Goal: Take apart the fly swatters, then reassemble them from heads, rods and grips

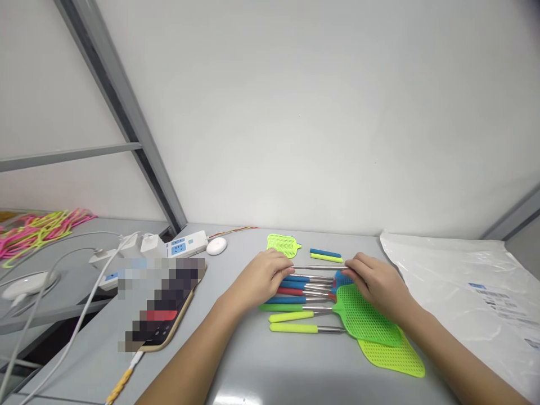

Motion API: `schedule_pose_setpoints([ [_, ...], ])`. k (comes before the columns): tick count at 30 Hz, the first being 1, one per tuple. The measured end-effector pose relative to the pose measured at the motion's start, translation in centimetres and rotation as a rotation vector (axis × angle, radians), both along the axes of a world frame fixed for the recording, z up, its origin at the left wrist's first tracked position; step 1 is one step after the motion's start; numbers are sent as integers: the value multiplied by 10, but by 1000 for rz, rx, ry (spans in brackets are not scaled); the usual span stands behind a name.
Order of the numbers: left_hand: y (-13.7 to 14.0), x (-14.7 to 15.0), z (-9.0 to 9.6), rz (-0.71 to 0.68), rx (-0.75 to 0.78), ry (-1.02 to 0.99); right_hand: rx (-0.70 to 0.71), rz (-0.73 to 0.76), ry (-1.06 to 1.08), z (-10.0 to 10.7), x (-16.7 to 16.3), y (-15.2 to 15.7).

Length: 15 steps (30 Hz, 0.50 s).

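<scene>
Several fly swatters with telescopic metal shafts lie side by side on the grey table. My left hand (pixel 262 277) pinches the left end of a thin metal rod (pixel 318 268) above their blue and red handles. At the rod's right end, my right hand (pixel 375 281) has its fingers closed on it, over the swatter heads. A green fly swatter (pixel 367 315) overlaps a yellow-green swatter head (pixel 394 354). Two loose grips, one blue (pixel 324 253) and one yellow (pixel 327 258), lie behind the rod. Nearby is a loose yellow-green swatter head (pixel 282 245).
A phone (pixel 177 309) with a cable leans at the left. Behind it are a power strip (pixel 188 243) with chargers and a round white object (pixel 216 246). Pink and yellow strands (pixel 42 230) lie far left. A white plastic bag (pixel 455 281) covers the right side.
</scene>
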<state>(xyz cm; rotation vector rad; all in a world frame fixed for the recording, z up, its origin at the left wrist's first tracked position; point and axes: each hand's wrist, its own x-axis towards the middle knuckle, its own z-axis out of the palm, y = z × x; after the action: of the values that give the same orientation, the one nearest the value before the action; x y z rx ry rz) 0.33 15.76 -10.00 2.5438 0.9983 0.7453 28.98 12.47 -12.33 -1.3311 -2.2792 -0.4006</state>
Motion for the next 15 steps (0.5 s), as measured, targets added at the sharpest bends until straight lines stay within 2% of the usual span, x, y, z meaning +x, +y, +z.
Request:
schedule_pose_setpoints([
  [6,-6,14,-2,-27,11,36,-33,82,31,-9,-7,-3],
  [12,-7,17,-5,-41,17,77,-37,73,36,-14,-9,-4],
  [15,-7,17,-8,-13,25,115,-97,68,37,-15,-11,-4],
])
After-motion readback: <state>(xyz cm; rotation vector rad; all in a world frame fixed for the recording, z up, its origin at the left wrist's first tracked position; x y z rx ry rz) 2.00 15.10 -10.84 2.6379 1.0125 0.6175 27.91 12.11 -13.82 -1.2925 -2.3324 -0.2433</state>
